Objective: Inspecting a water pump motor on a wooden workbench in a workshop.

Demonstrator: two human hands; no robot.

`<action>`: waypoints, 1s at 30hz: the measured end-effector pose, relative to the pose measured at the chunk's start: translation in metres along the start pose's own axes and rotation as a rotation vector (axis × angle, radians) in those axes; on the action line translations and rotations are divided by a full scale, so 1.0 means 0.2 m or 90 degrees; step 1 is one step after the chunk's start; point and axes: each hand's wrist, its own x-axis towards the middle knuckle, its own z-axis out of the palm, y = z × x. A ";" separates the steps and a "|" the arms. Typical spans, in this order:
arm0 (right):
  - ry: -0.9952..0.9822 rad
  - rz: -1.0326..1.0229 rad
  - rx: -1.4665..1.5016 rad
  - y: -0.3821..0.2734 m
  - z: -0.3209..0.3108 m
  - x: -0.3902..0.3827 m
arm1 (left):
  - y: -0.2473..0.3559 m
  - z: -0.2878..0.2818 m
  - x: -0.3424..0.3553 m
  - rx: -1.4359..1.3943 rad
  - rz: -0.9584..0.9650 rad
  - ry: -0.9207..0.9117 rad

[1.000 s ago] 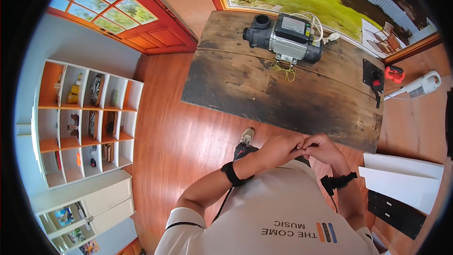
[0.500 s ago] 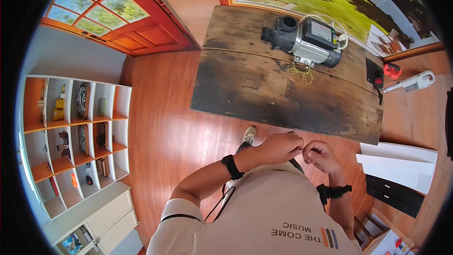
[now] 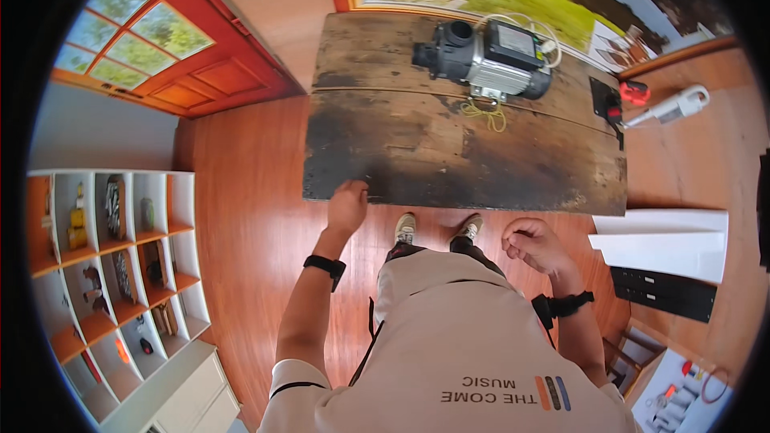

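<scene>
Pump (image 3: 499, 74) rests on the table (image 3: 377, 144) beyond left hand (image 3: 347, 207) and right hand (image 3: 537, 245) (both curled, any grip unclear).

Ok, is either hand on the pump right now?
No, the pump sits toward the far side of the table, while the left hand and right hand are both apart from it.

Workshop-type room with a homey finish. Workshop side: worn, dark-stained wooden table (image 3: 385, 148) carrying a black-and-silver electric pump (image 3: 489, 56), plus white cubby shelf with orange boards (image 3: 185, 208), small items in its compartments. Home side: reddish-orange wooden door with glass panes (image 3: 192, 95), shiny reddish-brown wood-look floor (image 3: 249, 184).
</scene>
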 end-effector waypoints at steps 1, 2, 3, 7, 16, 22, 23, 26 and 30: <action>-0.003 0.013 0.005 0.00 0.00 -0.01 | -0.01 0.02 0.01 0.005 -0.007 -0.007; -0.004 0.009 -0.002 0.00 0.01 -0.01 | -0.01 0.03 0.02 0.015 -0.017 -0.011; -0.005 0.006 -0.010 0.00 0.01 -0.01 | -0.01 0.06 0.02 0.026 -0.003 -0.024; 0.005 -0.011 -0.044 0.03 0.01 -0.03 | 0.02 0.19 -0.01 0.069 0.035 -0.040; 0.039 0.002 0.009 0.11 -0.06 -0.10 | -0.25 0.01 0.04 0.164 -0.017 0.120; 0.044 0.007 0.009 0.10 -0.04 -0.11 | -0.40 -0.27 0.10 0.203 -0.170 0.154; 0.044 0.010 0.009 0.10 -0.03 -0.11 | -0.42 -0.28 0.11 0.194 -0.186 0.143; 0.044 0.017 0.013 0.11 -0.01 -0.11 | -0.45 -0.28 0.14 0.205 -0.229 0.116; 0.051 0.026 0.028 0.12 0.00 -0.12 | -0.45 -0.23 0.16 0.262 -0.226 0.122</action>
